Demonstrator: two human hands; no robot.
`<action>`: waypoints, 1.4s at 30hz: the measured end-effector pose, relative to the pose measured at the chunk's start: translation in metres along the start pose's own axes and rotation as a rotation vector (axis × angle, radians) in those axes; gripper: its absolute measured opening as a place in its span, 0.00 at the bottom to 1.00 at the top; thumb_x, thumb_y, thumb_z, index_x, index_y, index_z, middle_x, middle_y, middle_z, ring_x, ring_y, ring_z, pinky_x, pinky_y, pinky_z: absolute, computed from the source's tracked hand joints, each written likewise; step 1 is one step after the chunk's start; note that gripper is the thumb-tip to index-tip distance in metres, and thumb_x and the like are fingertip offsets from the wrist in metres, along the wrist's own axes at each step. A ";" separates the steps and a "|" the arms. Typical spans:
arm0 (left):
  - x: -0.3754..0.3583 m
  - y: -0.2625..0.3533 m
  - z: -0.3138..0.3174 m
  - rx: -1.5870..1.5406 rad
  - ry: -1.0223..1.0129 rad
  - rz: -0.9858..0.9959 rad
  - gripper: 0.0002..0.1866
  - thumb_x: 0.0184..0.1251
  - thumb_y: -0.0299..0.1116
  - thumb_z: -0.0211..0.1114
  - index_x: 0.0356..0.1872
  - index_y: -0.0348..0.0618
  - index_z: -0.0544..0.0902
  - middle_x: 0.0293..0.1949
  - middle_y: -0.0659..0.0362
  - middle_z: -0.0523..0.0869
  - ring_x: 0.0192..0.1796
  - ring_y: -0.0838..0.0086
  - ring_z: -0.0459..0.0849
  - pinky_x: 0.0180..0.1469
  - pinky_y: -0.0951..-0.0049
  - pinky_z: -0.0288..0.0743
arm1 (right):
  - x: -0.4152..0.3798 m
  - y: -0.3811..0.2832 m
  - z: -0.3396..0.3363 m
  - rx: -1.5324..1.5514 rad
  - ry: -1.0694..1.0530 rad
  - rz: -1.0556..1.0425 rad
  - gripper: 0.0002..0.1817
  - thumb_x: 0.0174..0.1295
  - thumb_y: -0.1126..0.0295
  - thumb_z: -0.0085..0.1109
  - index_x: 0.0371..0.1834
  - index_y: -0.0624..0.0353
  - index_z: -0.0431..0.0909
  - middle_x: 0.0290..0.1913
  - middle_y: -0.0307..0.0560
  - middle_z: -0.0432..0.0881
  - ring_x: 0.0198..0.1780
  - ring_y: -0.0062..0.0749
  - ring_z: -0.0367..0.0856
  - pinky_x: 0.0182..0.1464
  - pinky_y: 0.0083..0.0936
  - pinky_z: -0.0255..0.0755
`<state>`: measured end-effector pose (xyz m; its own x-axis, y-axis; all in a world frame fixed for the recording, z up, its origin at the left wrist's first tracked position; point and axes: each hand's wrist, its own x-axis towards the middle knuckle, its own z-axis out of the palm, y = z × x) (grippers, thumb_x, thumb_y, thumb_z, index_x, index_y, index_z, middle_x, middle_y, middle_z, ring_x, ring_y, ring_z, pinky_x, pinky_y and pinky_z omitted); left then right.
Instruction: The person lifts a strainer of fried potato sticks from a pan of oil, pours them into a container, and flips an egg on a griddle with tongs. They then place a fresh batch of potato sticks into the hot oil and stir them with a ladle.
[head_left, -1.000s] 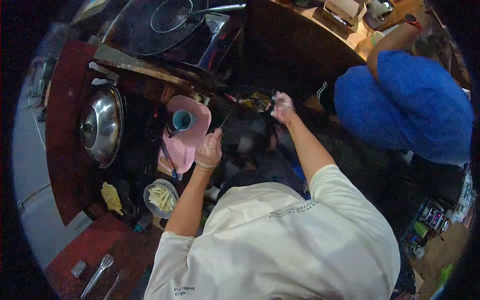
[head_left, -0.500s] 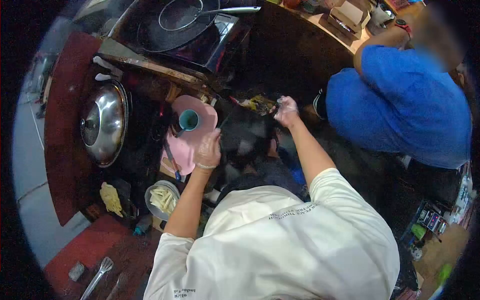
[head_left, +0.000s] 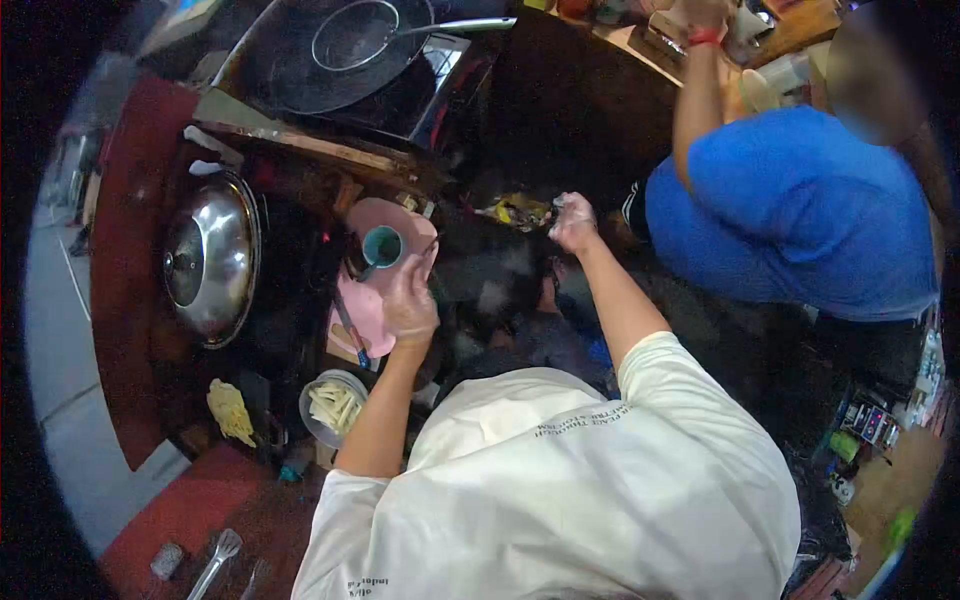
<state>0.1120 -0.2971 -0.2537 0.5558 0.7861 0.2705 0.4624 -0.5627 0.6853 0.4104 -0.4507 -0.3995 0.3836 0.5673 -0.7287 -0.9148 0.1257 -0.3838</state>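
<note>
My left hand [head_left: 410, 303], in a thin clear glove, hovers over the right edge of a pink cutting board [head_left: 365, 315], with fingers stretched out and apart. Just beyond its fingertips, a teal cup [head_left: 383, 246] stands on the board. A knife [head_left: 350, 322] with a blue handle end lies along the board's left side. My right hand [head_left: 573, 222], gloved too, is raised out to the right with its fingers curled in. Whatever lies within them is too small to make out. Beyond it, yellowish scraps [head_left: 515, 212] lie low in the dark.
A bowl of pale cut strips [head_left: 336, 408] stands near my left forearm. A domed metal lid [head_left: 212, 258] is at left, a frying pan [head_left: 350, 60] on the stove at the top. Tongs [head_left: 216, 565] lie bottom left. A person in a blue shirt [head_left: 790, 205] works at right.
My left hand's fingers have spread and moved slightly up and left, nearer the cup. My right hand stays in place. The other person's arm has reached farther toward the back counter.
</note>
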 end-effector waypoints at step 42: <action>0.212 0.041 -0.144 -0.507 0.801 -0.508 0.13 0.67 0.30 0.62 0.46 0.30 0.79 0.31 0.57 0.84 0.23 0.83 0.76 0.20 0.84 0.69 | 0.090 0.046 0.000 -2.391 -0.837 -0.061 0.14 0.56 0.64 0.50 0.36 0.57 0.84 0.40 0.54 0.85 0.38 0.45 0.84 0.39 0.41 0.77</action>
<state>0.1493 -0.1169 -0.0714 -0.3203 0.9405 0.1136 0.0691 -0.0964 0.9929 0.4029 -0.3939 -0.4823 -0.2283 0.7109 -0.6652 0.8584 -0.1755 -0.4821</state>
